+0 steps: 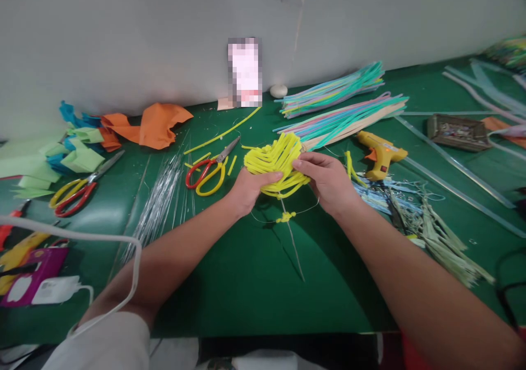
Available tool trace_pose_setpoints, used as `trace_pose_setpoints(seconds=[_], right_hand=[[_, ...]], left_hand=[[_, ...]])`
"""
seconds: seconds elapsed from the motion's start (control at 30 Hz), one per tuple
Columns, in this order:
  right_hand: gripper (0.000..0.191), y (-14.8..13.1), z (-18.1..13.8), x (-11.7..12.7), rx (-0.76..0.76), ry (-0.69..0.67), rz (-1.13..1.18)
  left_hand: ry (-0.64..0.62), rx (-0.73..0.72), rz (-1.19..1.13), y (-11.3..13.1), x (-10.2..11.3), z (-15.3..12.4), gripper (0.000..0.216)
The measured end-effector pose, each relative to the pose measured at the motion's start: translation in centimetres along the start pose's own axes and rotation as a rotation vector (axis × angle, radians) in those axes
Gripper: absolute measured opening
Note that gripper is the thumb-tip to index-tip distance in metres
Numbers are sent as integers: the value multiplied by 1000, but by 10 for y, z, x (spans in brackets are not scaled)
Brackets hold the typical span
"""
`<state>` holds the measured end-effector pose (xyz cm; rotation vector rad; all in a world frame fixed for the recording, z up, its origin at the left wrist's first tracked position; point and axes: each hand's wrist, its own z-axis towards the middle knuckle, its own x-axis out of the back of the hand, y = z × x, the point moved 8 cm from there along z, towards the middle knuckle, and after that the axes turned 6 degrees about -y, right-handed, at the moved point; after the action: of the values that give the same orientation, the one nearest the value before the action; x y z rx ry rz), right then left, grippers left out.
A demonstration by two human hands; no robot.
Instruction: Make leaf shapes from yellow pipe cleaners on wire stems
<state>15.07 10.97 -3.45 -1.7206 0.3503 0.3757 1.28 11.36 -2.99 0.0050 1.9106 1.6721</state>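
left hand (249, 188) – grip pinching yellow bundle (274, 157) | right hand (329, 179) – pinching its edge (scissors (221, 157) nearby)

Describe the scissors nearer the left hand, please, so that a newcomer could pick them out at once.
On the green table, find the left hand, then look just beyond it and to its left. There lie scissors with one red and one yellow handle. The other pair has the same colours but lies farther left; only these have short yellow cuttings beside them.
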Motion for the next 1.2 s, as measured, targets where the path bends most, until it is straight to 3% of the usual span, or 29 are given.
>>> trace_pose_setpoints(seconds=[0.5,0.93,1.2], right_hand=[[20,-2,-1,-1,81,14,-16],[24,2,-2,4,32,34,-72],[20,-11,-6,3,80,77,-199]], left_hand=[[-21,8,7,2,-4,0,62],[-2,89,21,-2,-1,1,58],[87,29,-23,2,10,3,62]])
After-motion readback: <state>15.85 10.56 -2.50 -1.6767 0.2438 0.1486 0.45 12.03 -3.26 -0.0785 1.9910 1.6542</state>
